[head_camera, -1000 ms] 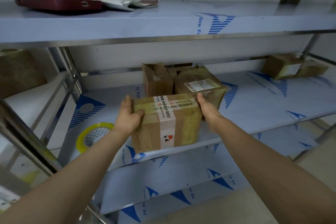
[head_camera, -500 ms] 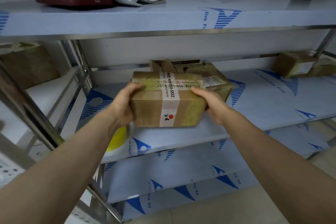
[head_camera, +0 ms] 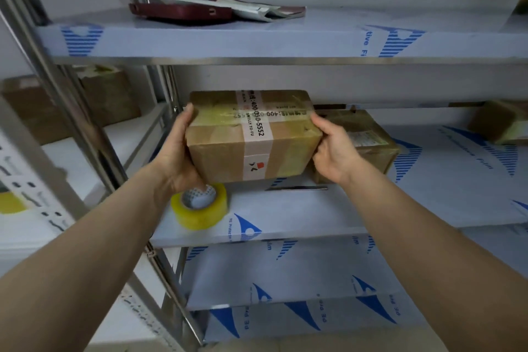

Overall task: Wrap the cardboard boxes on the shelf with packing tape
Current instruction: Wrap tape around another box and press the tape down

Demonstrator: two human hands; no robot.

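Hands grip one taped box [head_camera: 251,137] above the tape roll [head_camera: 200,206]: left hand [head_camera: 177,157] and right hand [head_camera: 334,151] curl round its ends.

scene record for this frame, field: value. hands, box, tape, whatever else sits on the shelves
held box: brown cardboard, white printed strip and clear tape on it, appears lifted off the middle shelf
left hand: grips the box's left end
right hand: grips the box's right end
tape roll: yellowish, flat on the middle shelf, below the left hand, untouched
slim dark tool: on the shelf under the box, kind unclear
rear box: behind the right hand
far box: right edge
top shelf: dark red case, papers
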